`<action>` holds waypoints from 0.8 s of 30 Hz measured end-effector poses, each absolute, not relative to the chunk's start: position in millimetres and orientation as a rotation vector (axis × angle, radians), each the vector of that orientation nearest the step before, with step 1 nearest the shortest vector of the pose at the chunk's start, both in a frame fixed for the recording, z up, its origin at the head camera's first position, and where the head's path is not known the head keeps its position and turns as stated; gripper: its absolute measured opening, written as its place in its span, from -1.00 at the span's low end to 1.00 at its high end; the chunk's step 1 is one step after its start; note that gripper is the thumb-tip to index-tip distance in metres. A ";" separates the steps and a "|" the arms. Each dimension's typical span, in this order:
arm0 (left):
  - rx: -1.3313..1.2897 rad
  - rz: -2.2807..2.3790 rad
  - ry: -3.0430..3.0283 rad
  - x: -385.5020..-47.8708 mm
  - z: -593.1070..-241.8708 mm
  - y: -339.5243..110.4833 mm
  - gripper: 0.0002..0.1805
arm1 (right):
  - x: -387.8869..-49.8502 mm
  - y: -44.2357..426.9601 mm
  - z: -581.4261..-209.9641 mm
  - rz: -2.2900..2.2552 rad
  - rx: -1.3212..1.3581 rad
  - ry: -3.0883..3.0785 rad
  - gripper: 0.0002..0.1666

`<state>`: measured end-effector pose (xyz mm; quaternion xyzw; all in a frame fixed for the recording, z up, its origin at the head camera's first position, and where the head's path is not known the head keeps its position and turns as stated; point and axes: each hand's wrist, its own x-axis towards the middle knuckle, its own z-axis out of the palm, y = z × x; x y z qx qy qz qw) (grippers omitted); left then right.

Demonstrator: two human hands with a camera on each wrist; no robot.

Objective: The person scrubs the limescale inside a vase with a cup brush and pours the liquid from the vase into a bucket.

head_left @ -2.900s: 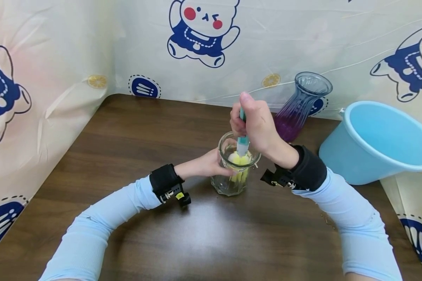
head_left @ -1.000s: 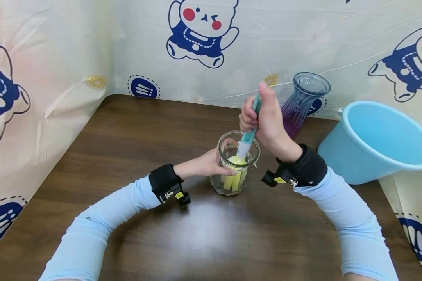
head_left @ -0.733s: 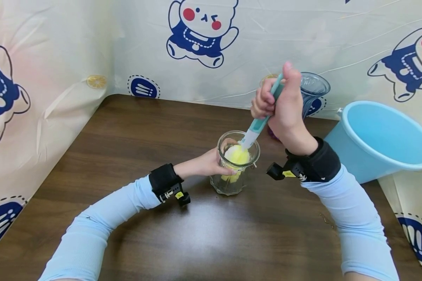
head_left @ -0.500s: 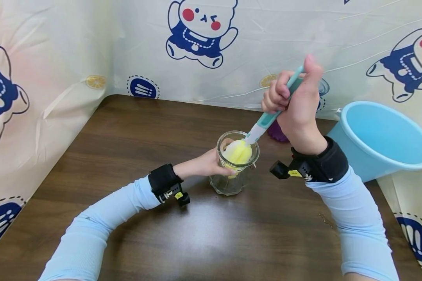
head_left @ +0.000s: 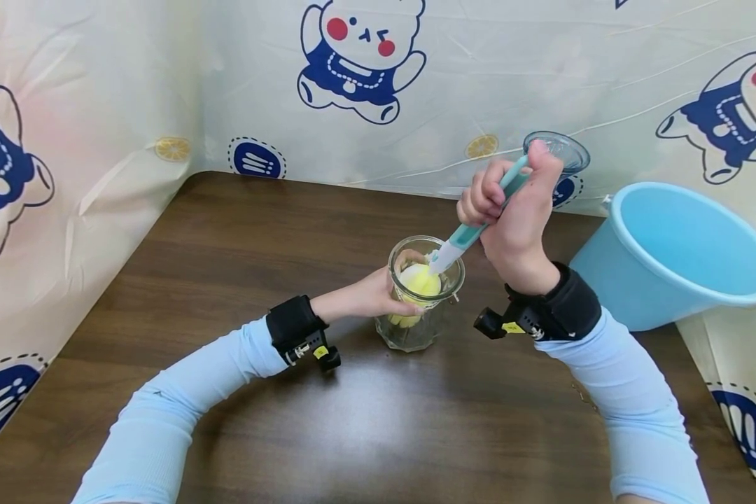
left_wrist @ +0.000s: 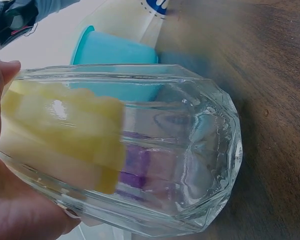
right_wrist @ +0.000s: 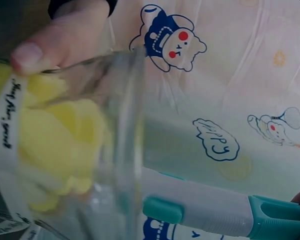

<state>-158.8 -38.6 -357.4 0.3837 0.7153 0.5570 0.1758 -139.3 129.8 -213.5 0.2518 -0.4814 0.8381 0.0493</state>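
Note:
A clear faceted glass jar (head_left: 411,338) stands upright on the table, and my left hand (head_left: 372,294) grips it around the neck. My right hand (head_left: 519,220) is curled round the teal-and-white handle (head_left: 467,236) of a sponge bottle brush, thumb up. The handle leans to the right over the jar's rim. Inside the jar sits the brush's yellow-and-white sponge head (head_left: 421,281). The left wrist view shows the sponge (left_wrist: 65,135) in the jar's upper part, with its end above the jar's bottom. A white lettered band (right_wrist: 7,145) runs round the jar's neck.
A light blue bucket (head_left: 636,280) leans at the right of the table. Behind my right hand is a glass vase (head_left: 561,154), mostly hidden here. A patterned curtain (head_left: 252,70) borders the brown wooden table (head_left: 277,231) at the back and sides.
My right hand swung up and right, tilting the brush and raising its sponge from the jar's lower part. Since half a second ago it has come down a little leftward. The left hand stayed.

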 end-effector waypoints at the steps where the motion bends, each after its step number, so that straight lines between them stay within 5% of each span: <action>1: 1.087 1.579 2.030 -158.5 -357.5 -38.5 -0.25 | -138.9 129.3 -217.3 2.577 0.773 -1.445 -0.40; 24: 1.116 1.568 2.086 -159.0 -359.0 -37.8 -0.27 | -136.9 112.8 -260.3 2.560 0.866 -1.526 -0.47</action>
